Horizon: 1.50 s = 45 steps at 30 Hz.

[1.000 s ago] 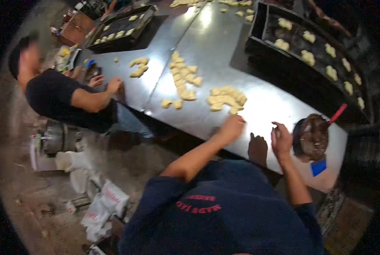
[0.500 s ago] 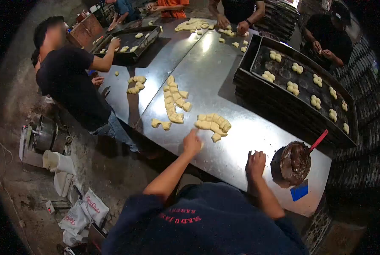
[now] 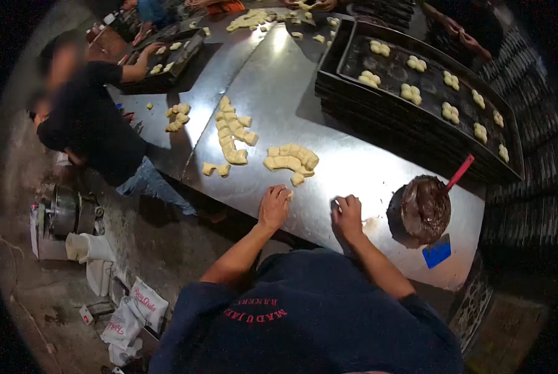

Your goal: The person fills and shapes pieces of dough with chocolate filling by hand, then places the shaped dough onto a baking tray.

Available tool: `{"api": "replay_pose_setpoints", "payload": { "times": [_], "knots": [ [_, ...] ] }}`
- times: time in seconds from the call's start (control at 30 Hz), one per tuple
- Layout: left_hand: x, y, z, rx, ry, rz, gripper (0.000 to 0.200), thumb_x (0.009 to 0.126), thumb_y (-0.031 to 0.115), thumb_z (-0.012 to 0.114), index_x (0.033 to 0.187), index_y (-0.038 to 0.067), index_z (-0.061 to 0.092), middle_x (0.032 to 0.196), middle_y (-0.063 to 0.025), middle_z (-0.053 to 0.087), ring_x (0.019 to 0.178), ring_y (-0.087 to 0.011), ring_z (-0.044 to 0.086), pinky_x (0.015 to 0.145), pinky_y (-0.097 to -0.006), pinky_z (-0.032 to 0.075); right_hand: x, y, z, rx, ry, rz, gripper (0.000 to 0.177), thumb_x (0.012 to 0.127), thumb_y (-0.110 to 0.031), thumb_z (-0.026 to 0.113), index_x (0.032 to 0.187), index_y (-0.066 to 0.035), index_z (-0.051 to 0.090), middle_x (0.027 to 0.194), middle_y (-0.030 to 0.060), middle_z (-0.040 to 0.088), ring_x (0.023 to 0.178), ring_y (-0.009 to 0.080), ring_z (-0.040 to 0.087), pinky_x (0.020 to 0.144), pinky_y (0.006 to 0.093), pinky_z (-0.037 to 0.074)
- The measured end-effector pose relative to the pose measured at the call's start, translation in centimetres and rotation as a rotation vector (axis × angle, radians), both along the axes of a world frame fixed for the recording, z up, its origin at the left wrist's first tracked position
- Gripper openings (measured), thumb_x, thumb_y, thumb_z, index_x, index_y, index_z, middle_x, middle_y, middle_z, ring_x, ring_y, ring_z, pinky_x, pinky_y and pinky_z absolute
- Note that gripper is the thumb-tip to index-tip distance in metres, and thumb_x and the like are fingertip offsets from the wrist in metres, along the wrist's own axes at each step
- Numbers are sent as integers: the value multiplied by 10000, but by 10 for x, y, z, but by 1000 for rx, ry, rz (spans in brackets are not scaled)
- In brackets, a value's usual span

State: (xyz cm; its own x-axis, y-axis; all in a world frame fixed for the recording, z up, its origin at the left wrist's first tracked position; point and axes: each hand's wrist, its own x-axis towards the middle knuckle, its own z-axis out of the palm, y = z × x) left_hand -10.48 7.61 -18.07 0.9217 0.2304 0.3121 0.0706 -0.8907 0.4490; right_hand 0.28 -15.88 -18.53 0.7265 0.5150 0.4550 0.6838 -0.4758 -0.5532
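Observation:
My left hand (image 3: 274,207) is at the table's near edge, fingers bent over a small dough piece (image 3: 290,196) that shows at the fingertips. To its right, my right hand (image 3: 349,216) is closed, its fingers curled; what lies in them, if anything, is too small to make out. Just beyond my left hand lies a curved cluster of cut dough pieces (image 3: 291,157). A longer strip of cut dough (image 3: 229,132) and a short pair of pieces (image 3: 216,169) sit farther left. Right of my right hand stands a bowl of dark brown paste (image 3: 425,210) with a red-handled tool (image 3: 460,171).
A blue scraper (image 3: 437,251) lies beside the bowl. Stacked black trays (image 3: 410,109), the top one bearing clustered dough balls, fill the table's right side. A co-worker (image 3: 92,112) works at another tray (image 3: 166,68) on the left; other people work along the far side.
My left hand has drawn back from the cut dough and now has a piece at its fingertips. My right hand has moved left, away from the bowl. The whole view has shifted.

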Motion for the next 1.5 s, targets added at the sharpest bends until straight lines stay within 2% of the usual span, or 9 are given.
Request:
{"api": "replay_pose_setpoints", "payload": {
  "times": [0.5, 0.77, 0.9, 1.0, 1.07, 1.27, 1.33, 1.4, 1.5],
  "knots": [
    [9, 14, 9, -22, -13, -157, 284, 791, 22, 642, 1075, 41, 643, 1112, -104, 578, 1008, -322, 537, 882, -426, 453, 36, -22, 15, -13, -125, -313, 232, 743, 56, 636, 965, 3, 595, 848, 148, 512, 794, 344, 504, 701, 423, 443],
    [9, 6, 24, 27, -10, -180, 287, 809, 59, 667, 1094, 31, 646, 1162, -114, 580, 1048, -349, 532, 860, -454, 465, 42, 30, 38, 174, 725, -301, 338, 772, -181, 773, 1037, 11, 688, 999, 143, 698, 858, 198, 678, 775, 322, 538],
    [-4, 7, 17, 133, 31, -175, 329, 795, 79, 698, 1113, 22, 637, 1139, -112, 590, 1040, -367, 536, 877, -458, 464, 109, 70, 20, -28, 127, -134, 254, 796, -226, 730, 970, -42, 710, 909, 125, 642, 800, 293, 630, 714, 393, 521],
    [0, 5, 28, -22, 161, -95, 338, 807, 79, 710, 1127, 16, 625, 1075, -109, 612, 1000, -290, 580, 878, -389, 478, 102, 65, 41, 6, -157, -236, 235, 808, -257, 724, 919, -50, 723, 934, 120, 642, 811, 279, 623, 702, 382, 518],
    [14, -26, 70, -846, 207, 173, 273, 847, 63, 690, 1101, -7, 619, 1003, -87, 623, 960, -182, 591, 862, -303, 477, 70, 59, 79, 318, 215, -190, 209, 809, -254, 743, 872, -55, 736, 869, 132, 653, 720, 228, 638, 630, 345, 509],
    [74, -128, 193, -1679, -163, -269, 192, 949, 134, 623, 1042, -34, 614, 980, -63, 629, 837, -125, 590, 852, -245, 453, 34, 15, 210, 775, 73, -370, 390, 816, -257, 772, 561, -26, 589, 510, 65, 564, 476, 116, 537, 451, 288, 414],
    [93, -151, 226, -1524, -77, -317, 294, 972, 300, 598, 1000, 8, 615, 924, -41, 629, 851, -124, 603, 827, -238, 471, 37, -14, 247, 937, 67, -349, 439, 814, -254, 774, 520, -32, 535, 475, 81, 513, 417, 125, 492, 396, 327, 368],
    [106, -181, 238, -1611, -148, -138, 398, 988, 455, 517, 802, 113, 603, 774, 3, 580, 697, -64, 510, 636, -226, 407, 34, -20, 213, 555, -397, -388, 437, 823, -243, 756, 516, -41, 518, 465, 102, 465, 392, 176, 483, 407, 333, 386],
    [108, -186, 209, -1699, 233, -24, 520, 949, 581, 497, 613, 194, 410, 618, 63, 422, 574, -64, 395, 535, -260, 340, -5, -29, 190, 747, -26, -420, 388, 864, -205, 701, 553, 5, 605, 477, 62, 480, 432, 97, 451, 399, 285, 341]
  ]
}}
